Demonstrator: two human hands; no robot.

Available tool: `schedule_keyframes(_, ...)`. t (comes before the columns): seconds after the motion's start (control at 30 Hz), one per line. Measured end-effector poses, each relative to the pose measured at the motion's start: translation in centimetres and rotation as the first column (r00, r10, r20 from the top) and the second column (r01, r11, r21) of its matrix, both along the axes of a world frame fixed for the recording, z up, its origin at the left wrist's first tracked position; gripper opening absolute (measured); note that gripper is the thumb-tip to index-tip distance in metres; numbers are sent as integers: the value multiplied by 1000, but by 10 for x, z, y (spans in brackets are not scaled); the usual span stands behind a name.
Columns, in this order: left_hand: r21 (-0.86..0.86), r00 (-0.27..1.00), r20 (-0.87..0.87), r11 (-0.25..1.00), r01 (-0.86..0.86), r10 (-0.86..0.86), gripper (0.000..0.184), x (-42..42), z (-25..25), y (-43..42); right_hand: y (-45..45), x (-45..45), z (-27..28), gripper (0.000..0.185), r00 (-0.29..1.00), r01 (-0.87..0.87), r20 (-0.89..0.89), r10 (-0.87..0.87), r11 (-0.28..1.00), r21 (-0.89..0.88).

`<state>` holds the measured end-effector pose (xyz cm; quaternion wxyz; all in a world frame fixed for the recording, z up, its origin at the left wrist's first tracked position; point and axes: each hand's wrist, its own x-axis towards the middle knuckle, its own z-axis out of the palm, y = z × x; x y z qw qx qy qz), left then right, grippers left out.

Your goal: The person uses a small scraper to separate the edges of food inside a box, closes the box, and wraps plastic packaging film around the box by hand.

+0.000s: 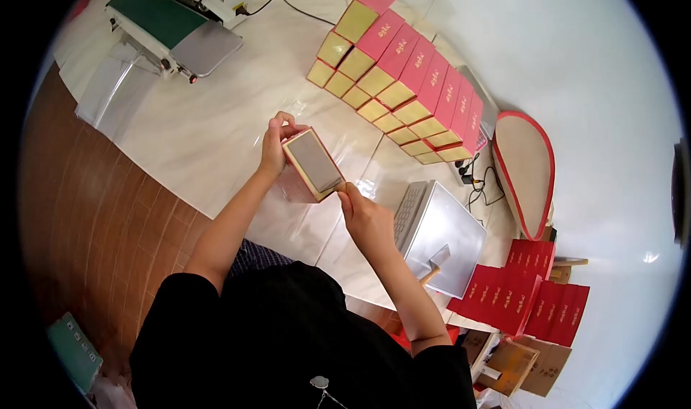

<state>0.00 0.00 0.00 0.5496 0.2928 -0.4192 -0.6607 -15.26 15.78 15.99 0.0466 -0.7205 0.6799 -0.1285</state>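
Observation:
A small red and gold box (315,163) is held over the table, its gold-rimmed end with a grey middle turned up towards me. I cannot tell whether that grey area is a panel or the inside. My left hand (276,144) is closed around the box's upper left side. At the lower right corner, my right hand (367,218) pinches the box's edge, with its fingertips partly hidden. Beyond both hands, a stack of red boxes with gold ends (403,85) stands on the pale table (209,128).
A machine with a green belt (155,16) stands at the upper left. Right of my right hand are a keyboard (412,211) and a silvery tray (450,240) bearing a small scraper-like tool (436,260). A rimmed woven tray (524,171) leans by the wall, above more red boxes (504,294).

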Motion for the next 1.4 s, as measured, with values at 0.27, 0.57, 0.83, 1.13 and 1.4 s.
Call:
schedule_keyframes(0.27,0,997,-71,1000,-5,5,60,-4,11,-4,5,3,6,18,999,34,36,-33,998,-48)
schedule_keyframes(0.57,-35,977,194,996,-87,93,51,14,40,16,35,-21,6,26,783,278,581,-222,961,-6)
schedule_keyframes(0.83,-260,755,609,960,-99,243,52,6,80,56,109,-175,-73,42,140,865,759,-635,451,218)
schedule_keyframes(1.13,-442,564,745,897,19,356,91,-4,72,54,141,-200,-114,38,56,976,222,-974,100,191)
schedule_keyframes(1.4,92,895,430,981,-172,116,63,28,59,65,49,-114,-86,47,762,643,299,-574,726,-244)
